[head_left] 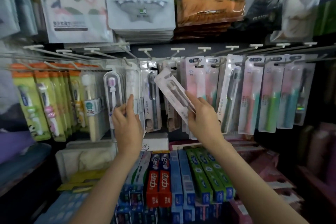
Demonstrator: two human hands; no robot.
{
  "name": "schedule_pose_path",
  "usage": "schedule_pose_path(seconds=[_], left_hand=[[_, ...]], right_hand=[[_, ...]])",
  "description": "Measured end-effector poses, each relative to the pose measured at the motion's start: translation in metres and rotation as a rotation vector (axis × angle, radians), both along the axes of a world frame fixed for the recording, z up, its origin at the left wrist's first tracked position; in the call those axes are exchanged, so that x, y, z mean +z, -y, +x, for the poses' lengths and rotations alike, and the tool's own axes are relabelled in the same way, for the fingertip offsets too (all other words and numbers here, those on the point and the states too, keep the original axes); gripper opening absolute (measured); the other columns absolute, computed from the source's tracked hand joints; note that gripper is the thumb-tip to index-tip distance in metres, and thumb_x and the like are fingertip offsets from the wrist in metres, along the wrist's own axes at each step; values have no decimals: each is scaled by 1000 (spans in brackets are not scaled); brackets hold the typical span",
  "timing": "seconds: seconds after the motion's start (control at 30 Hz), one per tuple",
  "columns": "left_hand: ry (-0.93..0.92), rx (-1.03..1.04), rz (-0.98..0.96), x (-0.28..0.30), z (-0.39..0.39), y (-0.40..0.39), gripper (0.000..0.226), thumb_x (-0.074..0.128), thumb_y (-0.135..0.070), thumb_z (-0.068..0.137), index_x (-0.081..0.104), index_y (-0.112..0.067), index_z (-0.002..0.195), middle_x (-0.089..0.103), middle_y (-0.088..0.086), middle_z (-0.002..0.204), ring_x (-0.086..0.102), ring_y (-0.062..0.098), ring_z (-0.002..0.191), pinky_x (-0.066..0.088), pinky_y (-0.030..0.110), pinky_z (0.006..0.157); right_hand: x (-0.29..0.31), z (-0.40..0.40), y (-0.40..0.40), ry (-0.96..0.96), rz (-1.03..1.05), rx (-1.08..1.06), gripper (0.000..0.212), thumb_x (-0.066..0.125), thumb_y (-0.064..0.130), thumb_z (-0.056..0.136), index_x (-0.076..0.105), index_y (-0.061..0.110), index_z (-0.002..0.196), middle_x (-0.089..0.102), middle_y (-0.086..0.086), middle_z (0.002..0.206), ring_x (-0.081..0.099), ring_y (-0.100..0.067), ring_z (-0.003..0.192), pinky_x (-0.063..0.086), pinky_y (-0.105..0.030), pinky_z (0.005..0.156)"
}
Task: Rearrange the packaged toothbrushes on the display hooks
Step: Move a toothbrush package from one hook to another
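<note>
My right hand [201, 116] grips a pale packaged toothbrush [171, 89], off its hook and tilted up to the left in front of the hanging rows. My left hand [127, 120] holds the lower part of a white toothbrush pack [131, 82] that still hangs from a hook [127, 60]. Beside it hang a clear case with a pink-headed brush [112, 89] and a dark-brush pack [151, 92]. Pink, green and teal brush packs [254, 96] fill the hooks to the right.
Children's toothbrushes in green cards [45, 100] hang at the left. Bagged bath towels [141, 0] hang above the hook rail. Toothpaste boxes [163, 178] are stacked on the shelf below my arms. Bare hook ends [204, 49] jut out along the rail.
</note>
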State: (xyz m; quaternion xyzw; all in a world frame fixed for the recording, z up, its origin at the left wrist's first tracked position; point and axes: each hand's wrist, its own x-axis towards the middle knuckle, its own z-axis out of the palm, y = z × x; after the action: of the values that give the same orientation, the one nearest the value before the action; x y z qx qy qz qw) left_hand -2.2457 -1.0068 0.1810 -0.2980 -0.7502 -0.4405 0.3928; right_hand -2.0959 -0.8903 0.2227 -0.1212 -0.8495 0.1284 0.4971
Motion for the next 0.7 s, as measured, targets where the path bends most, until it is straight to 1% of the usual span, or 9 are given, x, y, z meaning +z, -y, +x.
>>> schedule_pose_path(seconds=[0.1, 0.2, 0.27, 0.37, 0.43, 0.47, 0.53, 0.63, 0.7], left_hand=[[-38, 0, -21, -1, -6, 4, 77, 57, 6, 83, 21, -19, 146, 36, 20, 126, 39, 27, 110, 41, 32, 89], [-11, -13, -23, -1, -8, 4, 86, 57, 8, 81, 14, -26, 147, 33, 19, 129, 41, 25, 110, 42, 30, 87], [-25, -19, -23, -1, -9, 4, 87, 59, 7, 81, 13, -27, 146, 33, 19, 130, 42, 25, 110, 45, 33, 89], [-6, -35, -13, -2, -11, 5, 80, 56, 1, 85, 15, -27, 147, 31, 16, 131, 40, 23, 113, 40, 29, 91], [-32, -33, -6, -2, -12, 5, 78, 56, 2, 85, 16, -27, 146, 34, 18, 129, 40, 25, 113, 35, 27, 89], [-59, -30, -11, -2, -12, 5, 80, 58, 5, 83, 17, -27, 144, 36, 20, 127, 42, 27, 112, 35, 27, 88], [-84, -31, -19, -2, -12, 5, 81, 59, 8, 81, 19, -27, 142, 40, 22, 123, 45, 30, 108, 36, 28, 85], [-79, -19, -20, -3, -12, 4, 78, 59, 7, 81, 23, -23, 143, 42, 22, 121, 46, 29, 106, 36, 26, 84], [-67, -14, -19, -3, -10, 3, 75, 60, 8, 81, 28, -16, 144, 42, 23, 121, 46, 29, 106, 36, 25, 84]], right_hand=[[13, -26, 5, -42, -182, 35, 59, 45, -3, 89, 32, 16, 144, 55, -13, 121, 58, -25, 93, 46, -27, 81], [17, -41, 13, -126, -381, 76, 53, 43, 1, 93, 32, 15, 143, 58, -15, 112, 55, -22, 83, 50, -34, 78], [13, -47, 17, -171, -419, 59, 52, 43, 3, 94, 31, 15, 143, 55, -13, 118, 54, -22, 95, 48, -34, 87], [4, -51, 21, -184, -394, 50, 51, 42, 7, 96, 29, 15, 144, 46, -10, 131, 45, -20, 118, 34, -20, 96], [-1, -50, 20, -160, -360, 41, 52, 44, 7, 96, 27, 14, 144, 41, -10, 135, 44, -18, 116, 26, -8, 88], [-3, -48, 20, -136, -347, 41, 53, 45, 6, 95, 27, 13, 144, 38, -11, 134, 45, -17, 109, 24, -7, 83], [-9, -42, 20, -71, -292, 31, 54, 48, 2, 92, 29, 12, 142, 35, -11, 130, 45, -17, 99, 29, -10, 79], [-14, -31, 22, -2, -156, -76, 46, 49, 2, 90, 41, 10, 134, 38, -11, 123, 49, -25, 102, 38, -23, 83], [-11, -24, 24, -27, -120, -113, 41, 50, 1, 89, 46, 9, 129, 41, -10, 121, 50, -25, 101, 40, -25, 82]])
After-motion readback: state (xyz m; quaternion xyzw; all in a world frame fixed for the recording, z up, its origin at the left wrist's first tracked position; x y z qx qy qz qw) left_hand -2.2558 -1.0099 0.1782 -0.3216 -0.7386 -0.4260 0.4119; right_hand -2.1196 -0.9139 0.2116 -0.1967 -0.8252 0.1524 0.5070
